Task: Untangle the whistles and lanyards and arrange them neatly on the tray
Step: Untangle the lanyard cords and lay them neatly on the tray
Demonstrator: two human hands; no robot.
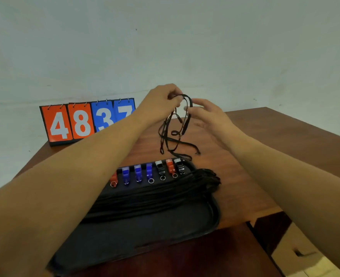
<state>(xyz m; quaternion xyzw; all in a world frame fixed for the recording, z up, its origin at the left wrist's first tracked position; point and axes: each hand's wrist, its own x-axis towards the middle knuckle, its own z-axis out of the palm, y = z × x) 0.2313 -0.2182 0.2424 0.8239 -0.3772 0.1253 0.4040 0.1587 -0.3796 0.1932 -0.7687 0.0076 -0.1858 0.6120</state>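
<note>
A black tray (149,234) lies on the wooden table in front of me. Along its far edge stands a row of several whistles (149,171) in red, blue and black, each with a small ring. Straightened black lanyards (165,193) lie in a bundle across the tray's middle. Above the table beyond the tray, my left hand (161,99) pinches the top of a tangled black lanyard (175,128) that hangs down to the wood. My right hand (207,114) hovers just right of the cord with fingers spread, its fingertips at the loop.
A flip scoreboard (85,120) reading 4 8 3 7 stands at the table's back left against the pale wall. The table's right edge drops off near a cardboard box (299,254) at lower right.
</note>
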